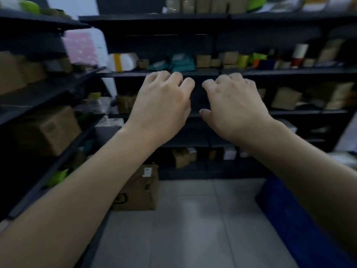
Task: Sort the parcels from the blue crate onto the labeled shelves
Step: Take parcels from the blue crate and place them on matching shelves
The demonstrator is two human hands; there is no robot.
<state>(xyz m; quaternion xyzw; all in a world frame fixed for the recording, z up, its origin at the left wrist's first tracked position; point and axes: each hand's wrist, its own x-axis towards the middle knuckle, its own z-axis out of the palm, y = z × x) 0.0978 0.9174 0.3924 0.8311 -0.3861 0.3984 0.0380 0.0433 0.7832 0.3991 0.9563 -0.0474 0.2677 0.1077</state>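
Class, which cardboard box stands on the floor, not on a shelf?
The large brown box low in the middle; the others sit on shelves.

The shelves (289,71) are seen to be black, the crate (301,219) blue and the floor (193,229) pale grey, while a box (139,192) is shown in brown, a parcel (182,62) in teal and a packet (80,47) in pink (dotted with white).

Dim, bluish cast; motion blur thruout, worst at edges. Wide-angle bends the dark metal shelves (123,74) outward. Soft glare on pale grey tiled floor (193,219); lower bays v. dark.
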